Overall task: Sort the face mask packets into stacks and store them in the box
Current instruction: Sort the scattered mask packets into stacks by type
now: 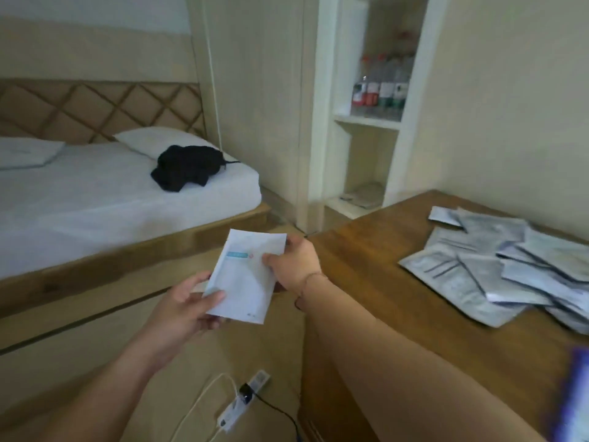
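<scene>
left hand (188, 306) gripping near end of white packet (245, 275) | right hand (294, 261) pinching its far right edge, above floor | silver packets (497, 266) lying heaped on wooden table (382, 282), right

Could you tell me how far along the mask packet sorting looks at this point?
Early. Nothing looks stacked: silver packets lie in a loose overlapping pile on the wooden table. In hand: both hands, left and right, hold one white packet. Stacking and boxing remain; no box is in view.
</scene>
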